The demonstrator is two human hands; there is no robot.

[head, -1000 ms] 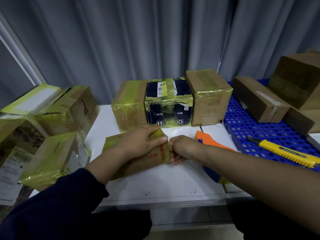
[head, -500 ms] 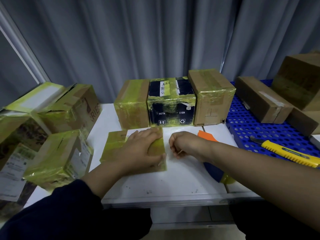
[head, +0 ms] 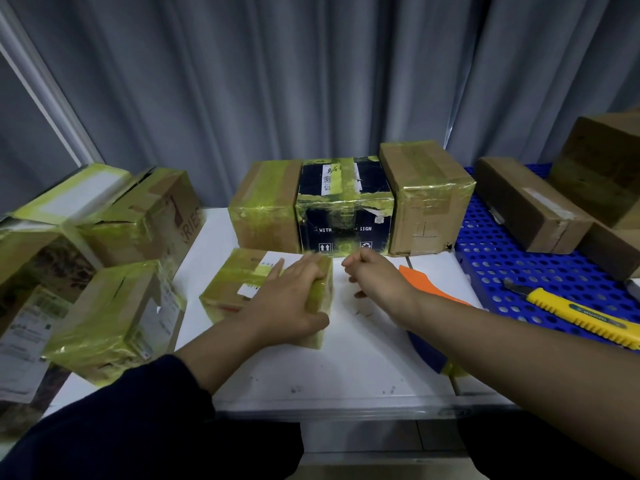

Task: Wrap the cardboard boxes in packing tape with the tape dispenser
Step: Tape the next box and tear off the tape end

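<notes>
My left hand [head: 287,299] lay flat on top of the small box [head: 239,278]. My fingers were straight and pointed away from me, and my thumb hung down the near side of the box. The small box sat on the white table [head: 346,368], in the middle and close to me. It had shiny yellow-green tape around it and a white label on top.

My right hand [head: 377,278] was just beside the box, on its right, but it did not touch the box. Its fingers were curled in like a loose fist. I could not see anything in it.

The tape dispenser [head: 427,287] lay on the table under my right arm. I could see only an orange part past my wrist and a blue part near the table edge. My arm hid the rest.

At the back of the table, three boxes stood in a row, touching side by side: a tan box [head: 266,206], a black box [head: 346,209] and a brown box [head: 426,199]. All three had the yellow-green tape on them. More taped boxes [head: 121,317] were piled on my left.

On my right was a blue tray with holes [head: 519,271]. Plain brown boxes [head: 530,206] sat on it, and a yellow knife [head: 581,317] lay near them.
</notes>
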